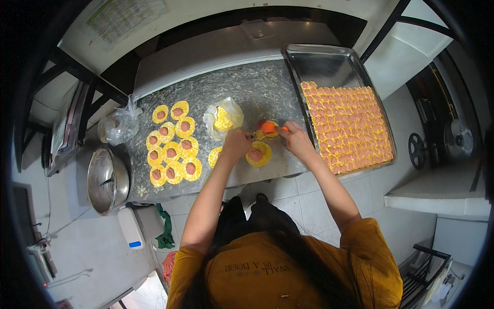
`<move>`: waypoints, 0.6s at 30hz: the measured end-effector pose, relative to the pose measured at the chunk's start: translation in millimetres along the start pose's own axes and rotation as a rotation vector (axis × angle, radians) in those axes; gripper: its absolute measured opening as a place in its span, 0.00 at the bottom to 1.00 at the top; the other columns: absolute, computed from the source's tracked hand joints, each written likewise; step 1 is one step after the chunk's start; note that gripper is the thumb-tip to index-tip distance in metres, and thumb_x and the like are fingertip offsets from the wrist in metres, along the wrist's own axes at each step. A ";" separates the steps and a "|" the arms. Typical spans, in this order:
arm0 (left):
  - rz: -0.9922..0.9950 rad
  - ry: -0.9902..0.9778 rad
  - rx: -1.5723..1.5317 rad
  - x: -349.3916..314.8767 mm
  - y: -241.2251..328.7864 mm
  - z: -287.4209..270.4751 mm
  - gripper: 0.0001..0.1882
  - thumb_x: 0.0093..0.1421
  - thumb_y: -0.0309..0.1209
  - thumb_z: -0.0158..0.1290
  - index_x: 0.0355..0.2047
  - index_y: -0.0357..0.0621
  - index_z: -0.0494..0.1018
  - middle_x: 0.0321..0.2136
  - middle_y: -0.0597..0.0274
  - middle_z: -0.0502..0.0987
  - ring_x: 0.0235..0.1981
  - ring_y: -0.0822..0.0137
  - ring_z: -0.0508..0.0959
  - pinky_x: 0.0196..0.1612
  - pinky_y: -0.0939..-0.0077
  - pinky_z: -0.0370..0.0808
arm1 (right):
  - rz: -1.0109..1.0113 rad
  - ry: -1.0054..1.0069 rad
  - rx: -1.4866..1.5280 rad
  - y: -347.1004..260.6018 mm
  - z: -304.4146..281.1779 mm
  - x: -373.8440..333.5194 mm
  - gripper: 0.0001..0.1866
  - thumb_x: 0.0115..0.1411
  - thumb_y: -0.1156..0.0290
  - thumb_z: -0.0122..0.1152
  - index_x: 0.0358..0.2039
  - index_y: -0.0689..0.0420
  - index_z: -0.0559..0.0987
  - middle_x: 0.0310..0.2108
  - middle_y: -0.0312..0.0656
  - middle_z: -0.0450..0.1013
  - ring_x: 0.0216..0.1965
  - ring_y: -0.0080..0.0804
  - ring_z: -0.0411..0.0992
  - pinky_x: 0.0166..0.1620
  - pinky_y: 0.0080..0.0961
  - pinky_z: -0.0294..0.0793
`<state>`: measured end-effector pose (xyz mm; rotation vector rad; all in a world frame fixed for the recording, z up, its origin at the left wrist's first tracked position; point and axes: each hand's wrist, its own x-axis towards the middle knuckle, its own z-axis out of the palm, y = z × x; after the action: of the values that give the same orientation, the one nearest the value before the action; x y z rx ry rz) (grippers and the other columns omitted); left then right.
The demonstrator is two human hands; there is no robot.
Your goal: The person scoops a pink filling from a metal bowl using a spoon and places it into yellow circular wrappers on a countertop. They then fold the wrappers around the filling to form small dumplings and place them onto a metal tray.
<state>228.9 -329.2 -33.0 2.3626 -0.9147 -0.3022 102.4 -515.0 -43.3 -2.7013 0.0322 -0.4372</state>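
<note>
My right hand (pixel 297 139) is closed on a small orange spatula-like tool (pixel 267 127), its orange head over a yellow round wrapper (pixel 265 136). On the wrapper's other side my left hand (pixel 237 142) has its fingers curled at the edge; whether they pinch it is hard to see. Just below lies another yellow wrapper with a pink meat filling (pixel 258 154), and a further wrapper (pixel 214 156) is partly covered by my left forearm. A crumpled clear plastic bag with yellow wrappers (pixel 223 119) sits beyond my left hand.
Several filled yellow rounds (pixel 171 152) lie at the left of the grey speckled table (pixel 200 82). A metal tray (pixel 329 67) with rows of finished dumplings (pixel 350 129) stands at the right. A metal bowl (pixel 107 180) and a plastic bag (pixel 120 122) are at the left edge.
</note>
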 end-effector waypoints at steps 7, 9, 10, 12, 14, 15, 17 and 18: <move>-0.191 -0.032 -0.130 -13.8 10.8 -38.3 0.09 0.48 0.27 0.46 0.23 0.36 0.76 0.22 0.45 0.75 0.25 0.49 0.76 0.31 0.61 0.72 | 0.142 0.217 0.262 1.4 -16.5 -4.1 0.21 0.43 0.84 0.51 0.41 0.56 0.76 0.25 0.44 0.66 0.30 0.42 0.68 0.36 0.32 0.69; -0.266 -0.061 -0.222 -21.8 13.2 -49.7 0.10 0.50 0.27 0.46 0.24 0.35 0.76 0.21 0.48 0.76 0.22 0.54 0.77 0.29 0.65 0.73 | 0.304 0.196 0.408 -4.8 -11.0 -5.4 0.19 0.48 0.84 0.48 0.40 0.57 0.76 0.27 0.45 0.70 0.28 0.38 0.70 0.35 0.28 0.69; -0.308 -0.087 -0.276 -23.8 17.8 -56.1 0.10 0.51 0.28 0.47 0.24 0.35 0.76 0.21 0.50 0.76 0.21 0.58 0.77 0.28 0.67 0.73 | 0.360 0.186 0.459 6.1 1.9 -10.0 0.18 0.49 0.84 0.47 0.40 0.57 0.76 0.28 0.44 0.71 0.28 0.35 0.70 0.35 0.26 0.69; -0.355 -0.108 -0.385 -30.6 12.7 -63.4 0.10 0.52 0.28 0.47 0.26 0.35 0.76 0.19 0.54 0.76 0.19 0.65 0.76 0.24 0.72 0.71 | 0.478 0.199 0.663 15.6 15.0 -11.7 0.16 0.53 0.83 0.45 0.41 0.60 0.75 0.34 0.42 0.74 0.31 0.25 0.71 0.37 0.20 0.69; -0.360 -0.101 -0.495 -43.2 -7.4 -71.3 0.10 0.54 0.29 0.47 0.28 0.36 0.77 0.18 0.60 0.76 0.15 0.73 0.72 0.19 0.79 0.68 | 0.640 0.221 1.212 14.1 14.7 -4.6 0.15 0.56 0.81 0.46 0.43 0.61 0.73 0.32 0.39 0.73 0.30 0.23 0.70 0.34 0.19 0.69; -0.379 -0.083 -0.582 -52.2 -14.8 -77.2 0.10 0.54 0.28 0.47 0.30 0.36 0.76 0.18 0.63 0.75 0.14 0.75 0.70 0.18 0.81 0.65 | 0.722 0.233 1.480 9.4 7.6 -1.9 0.14 0.57 0.80 0.47 0.44 0.61 0.73 0.31 0.37 0.72 0.29 0.22 0.69 0.33 0.19 0.69; -0.404 -0.056 -0.749 -71.0 -25.2 -98.6 0.10 0.55 0.27 0.46 0.33 0.37 0.76 0.17 0.68 0.73 0.13 0.79 0.64 0.15 0.85 0.60 | 0.668 0.259 1.876 2.2 3.7 2.6 0.15 0.57 0.80 0.47 0.45 0.62 0.69 0.34 0.41 0.72 0.32 0.23 0.70 0.34 0.18 0.70; -0.420 -0.046 -0.793 -81.7 -28.0 -111.2 0.11 0.55 0.27 0.45 0.35 0.38 0.75 0.17 0.70 0.72 0.12 0.81 0.62 0.14 0.86 0.57 | 0.621 0.263 1.987 -3.5 6.3 4.9 0.15 0.56 0.80 0.47 0.46 0.63 0.69 0.37 0.42 0.72 0.33 0.24 0.70 0.35 0.18 0.70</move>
<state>228.2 -208.9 40.0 1.7679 -0.2163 -0.7324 108.8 -509.8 -45.9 -0.6069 0.3010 -0.2882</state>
